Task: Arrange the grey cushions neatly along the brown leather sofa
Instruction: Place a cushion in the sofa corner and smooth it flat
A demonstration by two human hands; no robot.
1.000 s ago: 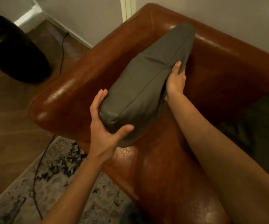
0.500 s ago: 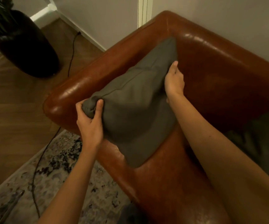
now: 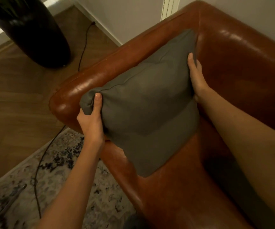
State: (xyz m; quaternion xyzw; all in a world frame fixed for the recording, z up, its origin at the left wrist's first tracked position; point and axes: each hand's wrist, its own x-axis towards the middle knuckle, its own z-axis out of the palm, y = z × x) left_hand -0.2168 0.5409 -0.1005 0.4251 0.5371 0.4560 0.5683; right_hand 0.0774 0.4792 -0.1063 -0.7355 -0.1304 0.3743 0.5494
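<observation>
Plainly, moment: a person stood over the sofa's end, setting 1 cushion into its corner.
Cushion: the grey cushion (image 3: 143, 103) leaned against the armrest (image 3: 90, 80), its top corner tucked toward 1 o'clock where armrest met backrest (image 3: 242, 52), its lowest corner resting on the seat (image 3: 179, 192) at about 6 o'clock.
Left hand: the left hand (image 3: 91, 120) gripped the cushion's corner at 9 o'clock, fingers curled round bunched fabric, thumb on the front face; it looked placed to pull that corner square.
Right hand: the right hand (image 3: 197, 76) held the opposite edge at 2 o'clock, thumb on the front, fingers wrapped behind, seemingly to steer that edge toward the backrest.
Why 2 hands: the filling was soft, so I judged opposite grips kept it from slumping.
Progress: this cushion seemed nearly settled, still tilted rather than square.
Nearby: a dark vase (image 3: 32, 30) at 11 o'clock, a cable (image 3: 82, 52) across wooden flooring, a patterned rug (image 3: 39, 187) at 7 o'clock.
</observation>
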